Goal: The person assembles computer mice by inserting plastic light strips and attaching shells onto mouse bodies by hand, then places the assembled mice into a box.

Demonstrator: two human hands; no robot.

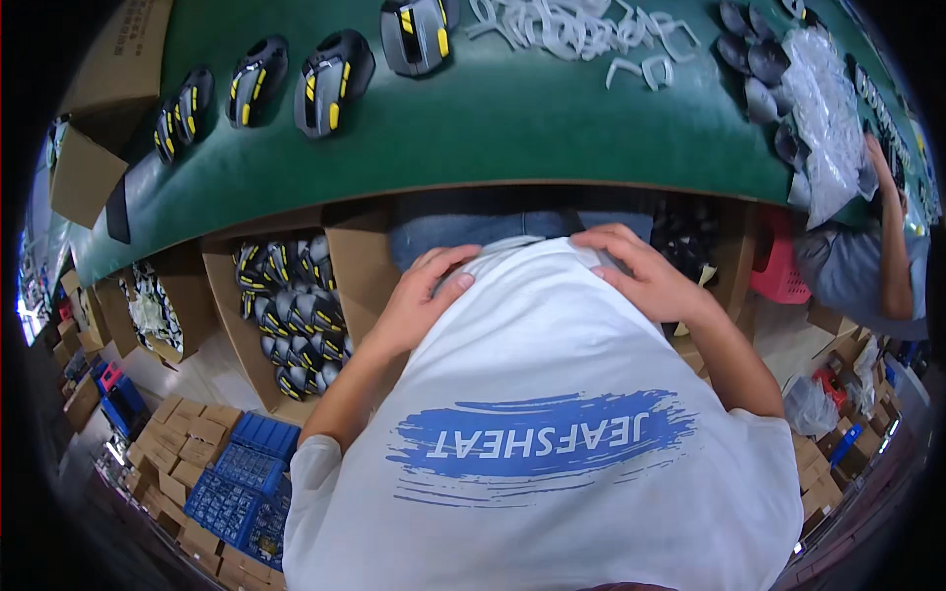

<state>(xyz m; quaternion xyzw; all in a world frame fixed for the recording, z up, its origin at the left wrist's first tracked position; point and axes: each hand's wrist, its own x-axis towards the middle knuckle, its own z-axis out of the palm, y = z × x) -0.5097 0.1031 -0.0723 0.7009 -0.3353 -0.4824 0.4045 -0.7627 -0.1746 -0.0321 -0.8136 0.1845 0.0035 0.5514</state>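
Both hands rest against the front of my white T-shirt (pixel 552 345), near its lower edge at my waist. My left hand (pixel 431 294) lies on the shirt with thumb and fingers apart and nothing in it. Across from it, my right hand (pixel 641 276) is spread on the other side, also holding nothing. Beyond them, on the green table (pixel 473 148), stands a row of grey-black rounded shells with yellow stripes, among them one shell (pixel 333 84) and another (pixel 418 37). Translucent curved plastic strips (pixel 567 25) lie in a loose heap at the far middle.
Under the table edge, a cardboard box (pixel 232 340) holds many striped shells. Dark cup-like parts (pixel 764 61) and a clear plastic bag (pixel 828 118) lie at the right, beside another person's arm (pixel 895 236). A pink basket (pixel 778 261) and blue crates (pixel 222 507) stand lower down.
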